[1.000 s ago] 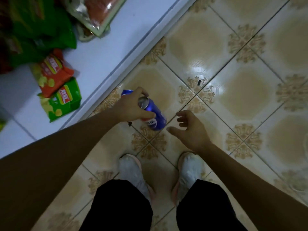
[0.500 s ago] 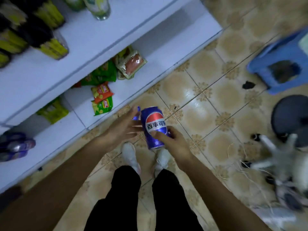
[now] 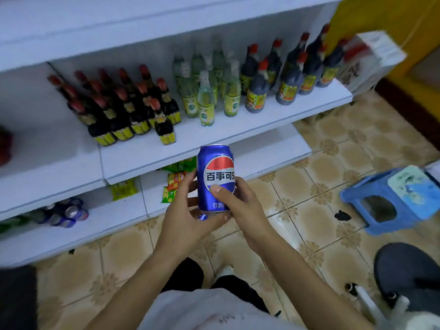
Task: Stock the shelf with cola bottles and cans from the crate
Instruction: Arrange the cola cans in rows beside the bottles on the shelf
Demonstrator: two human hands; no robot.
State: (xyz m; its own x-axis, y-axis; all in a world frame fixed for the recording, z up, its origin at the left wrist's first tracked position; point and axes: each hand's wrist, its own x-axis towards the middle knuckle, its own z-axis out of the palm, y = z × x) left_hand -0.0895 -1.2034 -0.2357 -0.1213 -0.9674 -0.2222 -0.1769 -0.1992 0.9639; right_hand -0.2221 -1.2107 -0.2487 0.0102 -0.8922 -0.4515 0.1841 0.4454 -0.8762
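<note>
Gripping: left hand and right hand are clasping upright blue metal cola can.
Behind: dark red-capped bottles are crowding white shelf.
Right: blue plastic stool is standing.

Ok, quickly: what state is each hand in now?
Left hand: holding the blue cola can by its lower side.
Right hand: holding the same can, thumb on its front.

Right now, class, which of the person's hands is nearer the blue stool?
Right. The right hand grips the can on the side facing the stool, well apart from it; the left hand holds the can's other side, farther from the stool.
</note>
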